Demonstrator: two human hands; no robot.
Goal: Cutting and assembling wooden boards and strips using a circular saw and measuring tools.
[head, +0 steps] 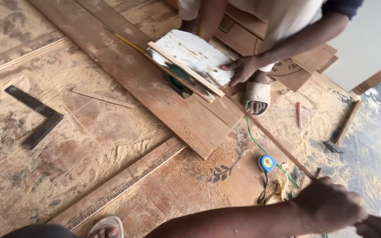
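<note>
- The floor (67, 176) is covered with reddish-brown plywood sheets laid flat, thick with pale sawdust; at the far right it gives way to a grey, blotchy bare surface, and a pale panel (367, 39) fills the upper right corner.
- One long plank (155, 83) lies diagonally across the sheets, from the upper left down to its cut end near the middle.
- One white-painted board (195, 57), scuffed and tilted, sits on the plank's upper part; a green-bodied tool (179, 81) shows partly under it (its kind is hard to tell).
- A co-worker crouches at the top: one hand (241, 69) presses on the board's right edge, and one sandalled foot (257, 94) stands just beside it.
- One dark steel square (36, 115) lies on the sawdust at the left, well apart from the plank.
- One thin wood strip (102, 98) lies between the square and the plank.
- One green cord (261, 147) trails from near the co-worker's foot down past one blue-and-yellow tape measure (267, 163).
- One reddish pencil (299, 115) lies to the right of the foot.
- The wearer's right hand (331, 205), at the lower right, is closed in a fist near the tape measure; what it grips, if anything, cannot be told.
- The wearer's left hand is out of view; one sandalled toe (106, 227) shows at the bottom edge.
</note>
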